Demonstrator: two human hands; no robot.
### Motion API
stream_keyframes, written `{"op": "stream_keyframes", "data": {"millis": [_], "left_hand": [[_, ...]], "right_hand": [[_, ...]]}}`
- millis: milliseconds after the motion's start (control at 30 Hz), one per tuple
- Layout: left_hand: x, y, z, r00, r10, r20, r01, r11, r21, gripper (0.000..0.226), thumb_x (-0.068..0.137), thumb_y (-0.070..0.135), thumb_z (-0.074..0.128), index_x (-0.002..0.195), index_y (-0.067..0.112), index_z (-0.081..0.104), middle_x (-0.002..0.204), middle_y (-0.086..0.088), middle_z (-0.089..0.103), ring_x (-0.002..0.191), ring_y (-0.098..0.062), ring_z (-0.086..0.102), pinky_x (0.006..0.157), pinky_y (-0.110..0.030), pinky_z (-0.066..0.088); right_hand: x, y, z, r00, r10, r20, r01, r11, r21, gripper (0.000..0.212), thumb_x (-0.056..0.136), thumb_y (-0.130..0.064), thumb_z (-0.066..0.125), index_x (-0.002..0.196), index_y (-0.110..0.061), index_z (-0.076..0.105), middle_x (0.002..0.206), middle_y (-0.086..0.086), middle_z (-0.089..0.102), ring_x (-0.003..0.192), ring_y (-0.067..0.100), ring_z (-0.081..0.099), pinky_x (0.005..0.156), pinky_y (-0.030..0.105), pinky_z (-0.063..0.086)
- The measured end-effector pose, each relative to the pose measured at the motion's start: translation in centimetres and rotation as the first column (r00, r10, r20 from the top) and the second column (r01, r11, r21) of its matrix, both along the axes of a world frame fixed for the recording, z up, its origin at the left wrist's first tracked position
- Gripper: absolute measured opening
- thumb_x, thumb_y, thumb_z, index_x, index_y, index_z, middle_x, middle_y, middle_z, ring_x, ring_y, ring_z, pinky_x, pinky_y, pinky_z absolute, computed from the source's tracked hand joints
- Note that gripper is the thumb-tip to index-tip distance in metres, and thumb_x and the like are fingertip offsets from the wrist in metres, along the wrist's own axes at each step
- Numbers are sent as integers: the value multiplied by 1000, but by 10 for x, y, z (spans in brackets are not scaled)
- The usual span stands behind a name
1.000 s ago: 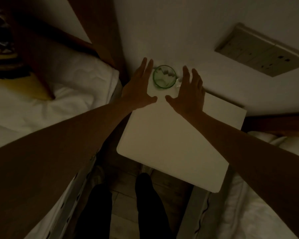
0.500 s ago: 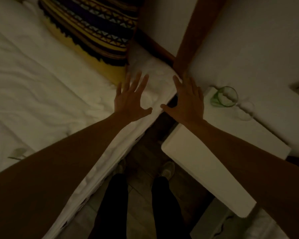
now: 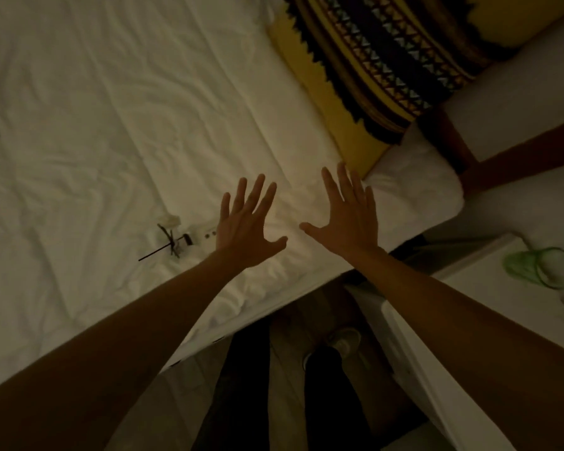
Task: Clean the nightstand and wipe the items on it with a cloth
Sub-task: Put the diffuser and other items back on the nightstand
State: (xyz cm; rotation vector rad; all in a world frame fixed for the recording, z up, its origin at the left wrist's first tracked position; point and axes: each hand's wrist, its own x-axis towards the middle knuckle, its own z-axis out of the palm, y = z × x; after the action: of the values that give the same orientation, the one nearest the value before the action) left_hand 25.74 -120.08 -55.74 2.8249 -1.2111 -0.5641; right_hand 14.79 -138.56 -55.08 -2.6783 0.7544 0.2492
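My left hand (image 3: 246, 222) and my right hand (image 3: 347, 216) are stretched out flat over the white bed, fingers spread, holding nothing. The white nightstand (image 3: 489, 288) shows at the right edge, partly under my right forearm. A green glass (image 3: 538, 265) stands on its far corner, with a pale crumpled thing beside it that I cannot make out. On the sheet just left of my left hand lie small items (image 3: 176, 242): thin dark sticks, a white scrap and a small white piece. The room is dim.
The white bed (image 3: 111, 125) fills the left and centre. A yellow pillow under a patterned dark throw (image 3: 388, 63) lies at the head. A wooden bed frame (image 3: 502, 164) meets the wall. My dark trouser legs and shoes (image 3: 339, 346) stand in the narrow floor gap.
The view has swung left from the nightstand to the bed. Both hands have moved from either side of the green glass to above the sheet, still spread and empty.
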Motion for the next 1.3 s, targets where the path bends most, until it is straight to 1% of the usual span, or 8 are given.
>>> {"op": "stream_keyframes", "data": {"millis": [233,500,633,767,900,1067,1200,1300], "left_hand": [[33,57,7,993,120,0,-120,993,-9,102,84,67,53,160,25,-1,168,-1,-9,154,-28,-10,123,-54,1],[97,137,31,967,252,46,-229,930,-287,62,105,35,39,159,16,16,167,-4,13,155,-25,4,125,-51,6],[112,184,16,916,397,-60,-400,893,-208,59,103,12,38,159,14,17,166,-6,17,154,-27,10,124,-51,20],[110,216,-8,886,393,-247,-415,909,-43,74,92,-10,39,157,25,27,162,-3,31,143,-27,39,114,-45,39],[98,236,-31,885,257,-389,-297,954,-46,65,96,9,61,153,27,35,155,-3,41,135,-27,49,109,-44,45],[89,231,-54,886,247,-392,-301,950,-82,72,90,34,72,152,32,35,155,0,42,134,-25,48,107,-46,46],[87,217,-61,884,236,-404,-333,923,-190,61,89,35,72,145,26,49,149,-2,51,128,-28,53,102,-43,47],[85,211,-62,876,235,-422,-368,890,-269,49,88,24,74,135,20,61,142,-4,59,121,-29,58,99,-44,49]], "right_hand": [[36,50,-20,984,156,-82,-150,986,76,117,79,-69,68,162,-25,-1,171,3,-3,157,24,-4,126,48,2],[70,108,-40,937,330,-117,-296,925,236,106,84,-51,74,161,-17,10,170,3,8,157,22,-2,126,43,4],[88,135,-47,909,396,-130,-343,888,307,105,84,-49,75,161,-16,13,170,2,10,157,22,0,126,45,7],[104,154,-58,867,468,-171,-391,852,348,98,87,-41,75,160,-17,15,169,2,12,157,21,1,125,43,12],[112,167,-69,838,509,-198,-429,837,339,90,90,-30,73,159,-15,18,169,3,16,157,21,4,124,40,17],[118,178,-80,829,528,-185,-467,835,290,81,89,-21,72,156,-15,29,163,6,31,153,24,21,121,38,23],[122,184,-89,837,518,-177,-492,853,174,74,85,-20,72,151,-20,39,152,2,44,143,23,38,117,38,26],[125,186,-93,821,529,-212,-519,848,106,76,82,-35,77,148,-23,41,148,2,47,139,25,42,116,44,28]]}}
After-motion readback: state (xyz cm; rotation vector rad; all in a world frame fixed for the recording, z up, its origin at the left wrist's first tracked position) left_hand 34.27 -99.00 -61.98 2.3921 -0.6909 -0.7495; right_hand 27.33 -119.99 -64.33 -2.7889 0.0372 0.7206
